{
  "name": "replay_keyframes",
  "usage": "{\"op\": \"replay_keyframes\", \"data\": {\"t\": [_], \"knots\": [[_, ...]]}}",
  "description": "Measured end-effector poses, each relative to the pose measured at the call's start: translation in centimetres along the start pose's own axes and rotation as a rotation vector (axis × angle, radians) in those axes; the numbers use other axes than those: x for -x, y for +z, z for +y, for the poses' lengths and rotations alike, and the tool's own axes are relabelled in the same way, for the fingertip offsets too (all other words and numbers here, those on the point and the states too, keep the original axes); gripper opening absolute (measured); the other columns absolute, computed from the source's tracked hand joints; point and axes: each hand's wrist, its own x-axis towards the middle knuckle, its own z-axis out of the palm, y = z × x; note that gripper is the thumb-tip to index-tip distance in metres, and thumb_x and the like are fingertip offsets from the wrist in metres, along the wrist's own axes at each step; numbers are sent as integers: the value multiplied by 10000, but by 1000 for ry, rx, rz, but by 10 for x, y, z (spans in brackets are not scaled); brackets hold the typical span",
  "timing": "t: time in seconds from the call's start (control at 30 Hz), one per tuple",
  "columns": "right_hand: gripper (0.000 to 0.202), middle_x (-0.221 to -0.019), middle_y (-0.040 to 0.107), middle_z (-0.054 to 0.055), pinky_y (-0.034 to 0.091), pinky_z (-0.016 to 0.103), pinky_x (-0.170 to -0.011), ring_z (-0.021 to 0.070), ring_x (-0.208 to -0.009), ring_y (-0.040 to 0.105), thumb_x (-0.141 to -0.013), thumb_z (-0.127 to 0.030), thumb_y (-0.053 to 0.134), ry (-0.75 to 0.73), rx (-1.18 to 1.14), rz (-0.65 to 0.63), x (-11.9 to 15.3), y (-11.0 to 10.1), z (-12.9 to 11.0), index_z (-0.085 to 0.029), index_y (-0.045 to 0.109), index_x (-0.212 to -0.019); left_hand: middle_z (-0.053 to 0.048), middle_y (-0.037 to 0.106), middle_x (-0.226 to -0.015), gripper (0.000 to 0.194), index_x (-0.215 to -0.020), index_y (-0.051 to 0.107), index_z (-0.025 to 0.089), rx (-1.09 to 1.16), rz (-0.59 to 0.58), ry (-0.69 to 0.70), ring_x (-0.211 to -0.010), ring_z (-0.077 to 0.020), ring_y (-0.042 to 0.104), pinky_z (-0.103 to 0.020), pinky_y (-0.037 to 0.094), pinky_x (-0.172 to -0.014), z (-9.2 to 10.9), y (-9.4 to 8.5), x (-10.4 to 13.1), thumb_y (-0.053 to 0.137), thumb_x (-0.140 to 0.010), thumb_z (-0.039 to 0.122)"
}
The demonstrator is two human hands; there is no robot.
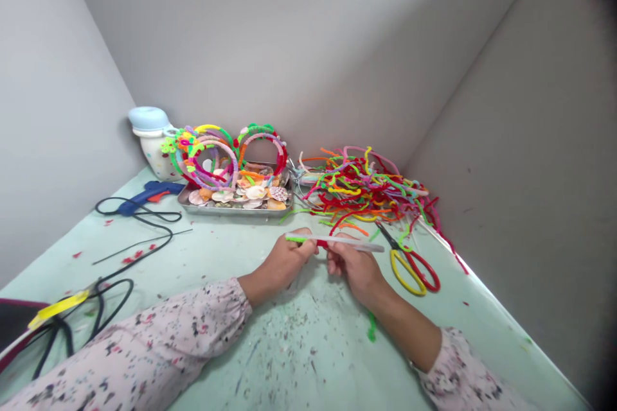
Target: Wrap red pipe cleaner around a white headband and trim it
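Above the middle of the table, a thin headband [354, 243] is held crosswise between both hands. Its left part is wrapped in green and red fuzzy stem, while the right part is bare and greyish. My left hand [289, 259] is closed on the wrapped left part, thumb on top. Closed around the band just right of the red section is my right hand [354, 266]. A small gap separates the two hands. Yellow-and-red-handled scissors [409, 263] lie to the right of my right hand.
Behind the hands, a metal tray [236, 210] holds shells and colourful wrapped headbands [212, 160]. Fuzzy stems [366, 186] are heaped at the back right. At left are a blue glue gun [144, 198], a white cup [157, 151] with blue lid, and black cables [144, 257].
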Motion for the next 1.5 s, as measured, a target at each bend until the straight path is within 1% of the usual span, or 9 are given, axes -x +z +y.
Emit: {"op": "replay_keyframes", "data": {"t": [0.2, 0.37, 0.47, 0.6, 0.77, 0.9, 1.1, 1.27, 1.5], "knots": [[189, -502, 577, -21, 377, 211, -462, 109, -471, 509, -809, -326, 524, -45, 61, -42, 3, 0, -3, -177, 562, -699, 63, 412, -494, 119, -591, 514, 159, 1, 16, -9, -473, -81, 351, -219, 279, -506, 3, 0, -1, 479, -705, 171], [222, -453, 543, -19, 356, 218, -433, 106, -432, 478, -791, -323, 524, -28, 82, -10, 1, 1, -2, -171, 539, -630, 45, 477, -536, 139, -620, 536, 156, 15, -14, 37, -524, -92, 410, -214, 313, -536, 1, 1, -1, 479, -733, 213], [227, -447, 537, -22, 354, 220, -435, 107, -428, 470, -793, -326, 522, -29, 77, -1, 1, 1, 0, -174, 535, -625, 53, 440, -506, 135, -639, 535, 157, 20, -26, 27, -491, -86, 375, -208, 296, -510, -1, 1, 0, 484, -745, 224], [246, -459, 539, -19, 368, 228, -450, 114, -446, 474, -799, -363, 531, -58, 101, 60, 1, 1, 1, -178, 541, -637, 55, 416, -481, 150, -644, 554, 155, 44, -27, -17, -474, -90, 364, -210, 287, -492, -2, 1, -1, 504, -745, 255], [280, -444, 533, -17, 373, 229, -449, 108, -429, 464, -801, -375, 536, -28, 133, 135, -1, 2, 3, -179, 527, -601, 47, 407, -443, 185, -596, 561, 158, 49, -29, 24, -517, -114, 423, -222, 332, -537, -5, -1, -4, 510, -748, 251], [282, -430, 531, -23, 360, 222, -439, 103, -419, 459, -798, -374, 538, -29, 142, 115, -2, 2, 4, -181, 523, -591, 50, 415, -453, 166, -588, 551, 158, 68, -24, 46, -516, -107, 417, -220, 345, -554, -11, -1, -5, 497, -738, 204], [265, -408, 520, -37, 321, 218, -415, 93, -385, 407, -773, -365, 556, 18, 52, 71, -1, 4, -1, -193, 498, -580, 25, 531, -599, 144, -615, 559, 139, 42, -31, 100, -586, -99, 442, -211, 350, -594, -9, -1, -5, 495, -736, 184], [271, -414, 525, -34, 325, 222, -428, 97, -395, 418, -777, -371, 560, 16, 40, 53, 1, 5, -3, -194, 513, -578, 44, 441, -508, 247, -588, 519, 149, -6, -18, 50, -526, -95, 396, -214, 324, -549, -6, -1, -3, 500, -786, 297], [269, -433, 523, -36, 321, 213, -418, 91, -400, 440, -764, -378, 573, 32, -33, -2, 0, 3, -2, -186, 508, -586, 30, 457, -560, 225, -604, 526, 144, -29, -26, 131, -557, -95, 395, -215, 326, -567, -3, -2, -2, 471, -793, 253]]}}
